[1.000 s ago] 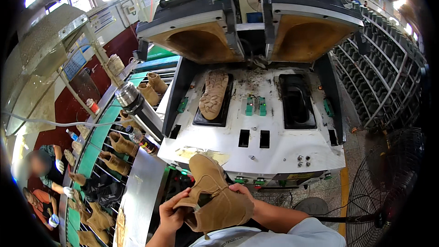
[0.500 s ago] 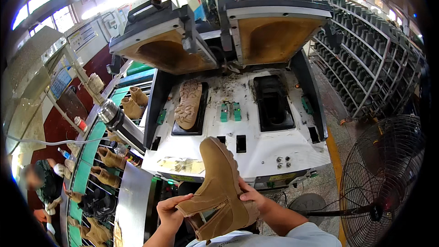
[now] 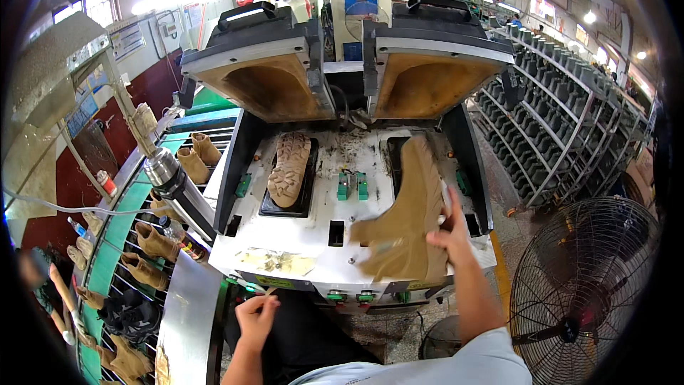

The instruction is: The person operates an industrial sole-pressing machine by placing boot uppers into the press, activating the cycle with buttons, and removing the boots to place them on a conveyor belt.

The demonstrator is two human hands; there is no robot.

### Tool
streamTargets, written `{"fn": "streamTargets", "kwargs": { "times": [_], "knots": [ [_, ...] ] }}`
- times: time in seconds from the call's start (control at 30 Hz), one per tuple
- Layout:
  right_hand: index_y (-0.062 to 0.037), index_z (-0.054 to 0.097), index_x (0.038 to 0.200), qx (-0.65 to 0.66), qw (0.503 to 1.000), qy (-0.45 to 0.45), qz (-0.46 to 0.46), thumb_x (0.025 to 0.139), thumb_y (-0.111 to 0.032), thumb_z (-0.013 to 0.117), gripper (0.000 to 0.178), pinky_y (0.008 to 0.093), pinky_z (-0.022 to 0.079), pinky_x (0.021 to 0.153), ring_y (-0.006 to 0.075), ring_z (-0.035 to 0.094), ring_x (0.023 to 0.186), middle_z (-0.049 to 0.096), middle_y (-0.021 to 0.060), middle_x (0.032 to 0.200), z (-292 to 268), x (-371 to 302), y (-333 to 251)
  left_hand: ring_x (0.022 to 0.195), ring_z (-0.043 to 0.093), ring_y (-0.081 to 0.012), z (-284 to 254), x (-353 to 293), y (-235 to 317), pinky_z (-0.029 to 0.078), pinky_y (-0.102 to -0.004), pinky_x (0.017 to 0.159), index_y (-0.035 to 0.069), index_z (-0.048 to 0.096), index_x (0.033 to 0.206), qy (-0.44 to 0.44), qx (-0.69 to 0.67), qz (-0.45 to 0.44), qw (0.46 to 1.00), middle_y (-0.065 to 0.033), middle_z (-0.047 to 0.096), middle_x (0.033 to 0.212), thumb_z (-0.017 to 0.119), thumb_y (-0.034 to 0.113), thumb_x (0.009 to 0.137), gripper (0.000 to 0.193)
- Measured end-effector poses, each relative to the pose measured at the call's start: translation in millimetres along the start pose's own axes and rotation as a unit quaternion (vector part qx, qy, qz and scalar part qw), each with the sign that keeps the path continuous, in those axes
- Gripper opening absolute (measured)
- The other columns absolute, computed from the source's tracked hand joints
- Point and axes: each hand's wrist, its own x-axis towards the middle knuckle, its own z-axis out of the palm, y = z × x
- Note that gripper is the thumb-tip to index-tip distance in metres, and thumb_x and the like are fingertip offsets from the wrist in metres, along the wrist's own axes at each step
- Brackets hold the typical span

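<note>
While my left hand (image 3: 256,321) curls closed before the machine (image 3: 331,207), my right hand (image 3: 450,232) grips a tan boot (image 3: 412,217), hiding most of the right black tray (image 3: 394,153); the left tray (image 3: 305,192) holds a treaded sole (image 3: 288,171), below raised lids (image 3: 260,93).

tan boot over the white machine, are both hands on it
No, only the right hand holds the tan boot, while the left hand is apart, lower and to the left.
</note>
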Motion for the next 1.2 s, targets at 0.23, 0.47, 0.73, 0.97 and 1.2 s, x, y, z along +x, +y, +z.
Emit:
{"fn": "streamTargets", "kwargs": {
  "times": [0.23, 0.47, 0.73, 0.97, 1.2],
  "knots": [
    [-0.0102, 0.012, 0.151, -0.303, 0.949, 0.082, 0.020, 0.064, -0.006, 0.076, 0.108, 0.0374, 0.045, 0.095, 0.0266, 0.051, 0.120, 0.045, 0.0231, 0.137, -60.8, 133.8, -48.5, 0.052, 0.055, -0.0136, -130.1, -64.0, -186.2, 0.043, -0.0308, 0.050, -0.005, 0.063, 0.075, 0.223, 0.184, -0.113, 0.950, -0.0087, 0.060, 0.058, 0.065, 0.015, 0.087, 0.023],
    [-0.0116, 0.007, 0.152, -0.565, 0.796, 0.134, 0.172, 0.061, -0.025, 0.079, 0.116, 0.0431, 0.048, 0.086, 0.0352, 0.057, 0.112, 0.048, 0.0245, 0.134, -41.4, 208.7, -18.4, 0.048, 0.053, -0.0246, -202.9, -102.1, -301.7, 0.042, -0.0380, 0.050, -0.005, 0.060, 0.067, 0.305, 0.405, 0.007, 0.862, -0.0158, 0.058, 0.057, 0.059, 0.012, 0.084, 0.024],
    [-0.0183, 0.001, 0.152, -0.644, 0.706, 0.105, 0.274, 0.060, -0.033, 0.078, 0.122, 0.0450, 0.044, 0.098, 0.0396, 0.044, 0.127, 0.027, 0.0277, 0.148, -7.4, 223.4, 24.7, 0.051, 0.057, -0.0174, -206.3, -95.3, -316.4, 0.045, -0.0330, 0.050, -0.004, 0.057, 0.066, 0.335, 0.320, -0.024, 0.886, -0.0109, 0.059, 0.057, 0.057, 0.010, 0.085, 0.024],
    [-0.0091, 0.038, 0.141, -0.649, 0.733, 0.101, 0.178, 0.081, -0.044, 0.060, 0.073, 0.0451, 0.040, 0.101, 0.0405, 0.045, 0.125, 0.038, 0.0234, 0.142, -21.3, 183.8, 52.2, 0.047, 0.049, -0.0118, -200.3, -81.5, -330.5, 0.039, -0.0258, 0.044, 0.003, 0.056, 0.072, 0.359, 0.114, -0.105, 0.920, -0.0036, 0.052, 0.056, 0.058, 0.011, 0.084, 0.014],
    [-0.0001, 0.058, 0.118, -0.592, 0.778, 0.125, -0.171, 0.092, -0.019, 0.054, 0.032, 0.0402, 0.043, 0.093, 0.0346, 0.056, 0.109, 0.059, 0.0189, 0.117, -62.5, 23.5, 62.0, 0.061, 0.057, -0.0119, -23.9, -13.8, -144.1, 0.047, -0.0255, 0.056, -0.001, 0.068, 0.088, -0.031, -0.109, -0.258, 0.960, -0.0041, 0.063, 0.072, 0.062, 0.010, 0.084, 0.013]
  ]
}}
